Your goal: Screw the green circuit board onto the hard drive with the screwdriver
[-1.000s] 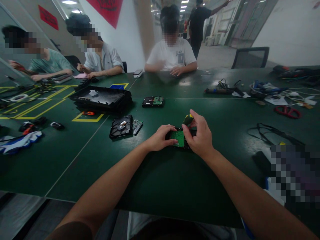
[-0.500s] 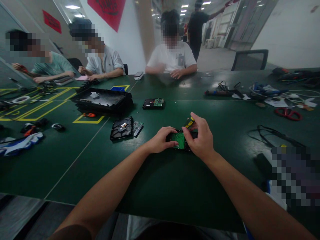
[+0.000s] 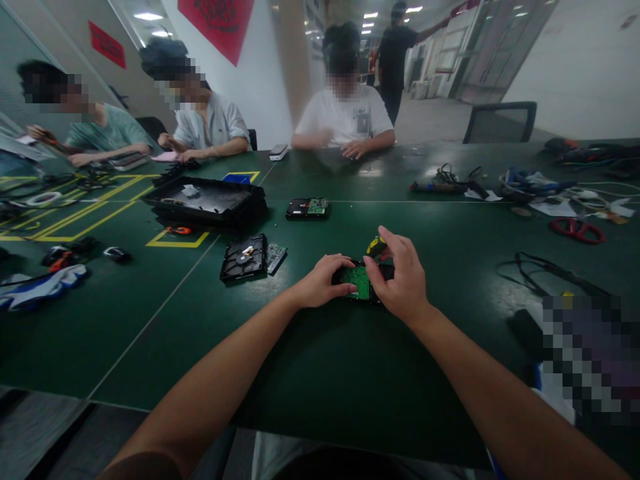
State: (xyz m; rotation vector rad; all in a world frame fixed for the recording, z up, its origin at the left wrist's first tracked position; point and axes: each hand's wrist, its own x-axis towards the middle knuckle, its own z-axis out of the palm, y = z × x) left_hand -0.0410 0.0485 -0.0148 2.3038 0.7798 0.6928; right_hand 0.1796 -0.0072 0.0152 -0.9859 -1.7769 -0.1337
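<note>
In front of me on the green table lies a hard drive (image 3: pixel 361 285), its green circuit board facing up. My left hand (image 3: pixel 327 280) grips the drive's left end, thumb on the near side and fingers along the far edge. My right hand (image 3: pixel 403 270) is closed around a screwdriver with a yellow and black handle (image 3: pixel 375 246), tilted above the drive's right part. The screwdriver's tip is hidden behind my fingers. To the left rest another hard drive (image 3: pixel 244 258), dark side up, and a loose circuit board (image 3: pixel 277 257) touching or close beside it.
A third hard drive (image 3: pixel 307 208) lies farther back. Black trays (image 3: pixel 205 203) stand at back left. Red-handled scissors (image 3: pixel 577 231), cables and paper lie at right. A blue and white glove (image 3: pixel 45 287) is far left. Several people sit across the table.
The screwdriver handle has tipped slightly to the left, and my right fingers have shifted a little with it. My left hand and the hard drive stay in place.
</note>
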